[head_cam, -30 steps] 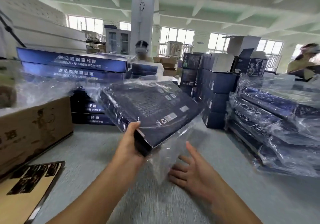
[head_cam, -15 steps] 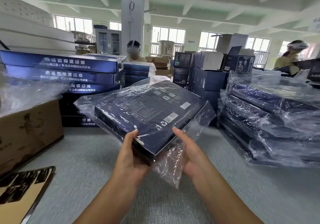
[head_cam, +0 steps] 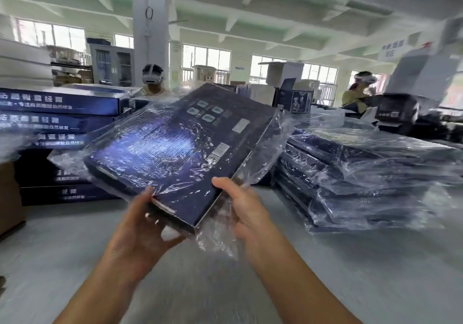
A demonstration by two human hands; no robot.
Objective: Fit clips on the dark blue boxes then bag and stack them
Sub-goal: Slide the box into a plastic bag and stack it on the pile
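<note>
A dark blue box (head_cam: 172, 148) sits inside a clear plastic bag (head_cam: 263, 148), held tilted above the desk (head_cam: 325, 273). Left hand (head_cam: 142, 226) and right hand (head_cam: 240, 206) grip its near corner. Bagged boxes (head_cam: 363, 173) are stacked at right.

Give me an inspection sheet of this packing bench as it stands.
Surface: grey table, bare in front.
Job's things: dark blue flat box in clear plastic bag, held tilted; stack of bagged dark blue boxes on the right; unbagged dark blue boxes stacked on the left.
Clutter: brown cardboard carton, left edge.
Hands: left hand and right hand grip the box's near end.
Cables: nothing seen.
Surroundings: white pillar, windows, two people behind.
</note>
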